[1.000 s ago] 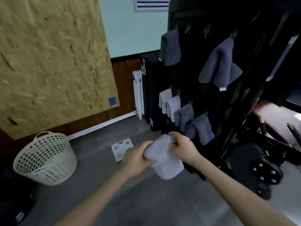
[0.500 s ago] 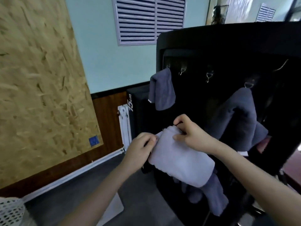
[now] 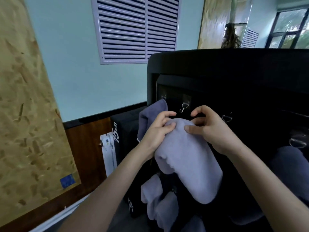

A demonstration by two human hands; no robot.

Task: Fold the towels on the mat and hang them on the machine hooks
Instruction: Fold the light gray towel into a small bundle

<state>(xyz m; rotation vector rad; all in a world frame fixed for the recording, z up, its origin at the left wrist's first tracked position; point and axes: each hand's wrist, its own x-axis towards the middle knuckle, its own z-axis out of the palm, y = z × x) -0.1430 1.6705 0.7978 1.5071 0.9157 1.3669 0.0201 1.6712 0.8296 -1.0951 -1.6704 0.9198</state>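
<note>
Folded towel (image 3: 189, 158) top pinched between left hand (image 3: 156, 131), right hand (image 3: 210, 129) fingertips.

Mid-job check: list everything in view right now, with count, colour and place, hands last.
Folded pale lilac towel: one, centre, held up before the hooks.
Dark grey-blue towel: one, hanging from the leftmost upper hook, behind the left hand.
Lower pale towels: at least two, hanging below the held towel.
Dark towel at the right edge: one, partly cut off.
Bare metal hooks: at least two, silver, upper row of the machine.
Black machine: one, right half of view.
White louvred vent: one, on the pale green wall.
Chipboard panel: one, tan, left.
White radiator: one, against the wood skirting.
Left hand: gripping the towel's top left.
Right hand: pinching its top right.
</note>
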